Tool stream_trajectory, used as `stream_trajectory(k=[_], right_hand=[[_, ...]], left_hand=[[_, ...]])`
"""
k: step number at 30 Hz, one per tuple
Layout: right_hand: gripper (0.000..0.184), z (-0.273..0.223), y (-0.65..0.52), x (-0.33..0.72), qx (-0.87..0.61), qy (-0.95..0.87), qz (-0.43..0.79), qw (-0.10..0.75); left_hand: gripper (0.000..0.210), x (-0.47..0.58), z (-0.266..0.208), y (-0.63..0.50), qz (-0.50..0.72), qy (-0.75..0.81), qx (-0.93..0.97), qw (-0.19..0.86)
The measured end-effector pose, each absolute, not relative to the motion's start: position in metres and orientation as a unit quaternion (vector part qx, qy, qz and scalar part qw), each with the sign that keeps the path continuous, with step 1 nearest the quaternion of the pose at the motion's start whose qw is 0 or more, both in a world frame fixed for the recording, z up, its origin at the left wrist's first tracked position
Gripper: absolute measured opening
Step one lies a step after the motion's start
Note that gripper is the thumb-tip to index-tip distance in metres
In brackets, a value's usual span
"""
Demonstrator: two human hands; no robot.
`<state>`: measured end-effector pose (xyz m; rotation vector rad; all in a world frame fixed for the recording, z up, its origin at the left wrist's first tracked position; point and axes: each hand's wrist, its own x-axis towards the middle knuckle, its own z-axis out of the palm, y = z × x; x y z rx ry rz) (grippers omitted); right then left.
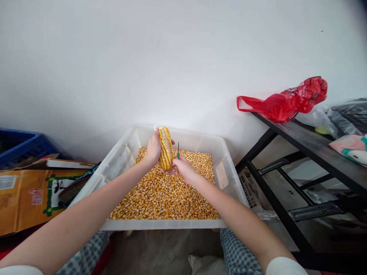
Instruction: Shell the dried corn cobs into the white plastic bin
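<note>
An ear of corn (165, 149) stands nearly upright in my left hand (154, 149), whose fingers wrap round its left side and back. A pale strip without kernels runs down the ear's upper part. My right hand (184, 168) is closed on a thin screwdriver-like tool (178, 150) with a dark shaft pointing up; only a bit of its green handle shows. The right fingers are close to the lower right of the ear; whether they touch it I cannot tell. Beneath both hands lie loose corn kernels (166, 198) in a translucent plastic bin (126, 226).
A black metal-framed table (315, 145) with a red plastic bag (286, 101) stands to the right. On the left are a flattened cardboard box (20, 198) and a blue crate (23, 145). A white wall (172, 61) rises behind the bin.
</note>
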<state>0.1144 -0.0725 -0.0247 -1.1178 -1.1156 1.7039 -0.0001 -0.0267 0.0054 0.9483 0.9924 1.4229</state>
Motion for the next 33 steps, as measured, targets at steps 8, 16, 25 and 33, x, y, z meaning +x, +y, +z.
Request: stream_trajectory(k=[8, 16, 25, 33], right_hand=[[0.016, -0.021, -0.072, 0.119, -0.41, -0.394, 0.689, 0.45], [0.014, -0.026, -0.072, 0.12, -0.407, -0.388, 0.707, 0.428], [0.023, -0.026, -0.073, 0.117, -0.421, -0.418, 0.692, 0.41], [0.021, -0.015, -0.074, 0.121, -0.376, -0.412, 0.708, 0.433]], left_hand=[[0.064, -0.003, 0.012, -0.025, 0.602, 0.4, 0.372, 0.583], [0.061, 0.005, 0.002, -0.031, 0.568, 0.404, 0.379, 0.609], [0.062, 0.005, 0.004, -0.034, 0.558, 0.396, 0.376, 0.625], [0.066, -0.01, 0.009, -0.018, 0.591, 0.382, 0.27, 0.657]])
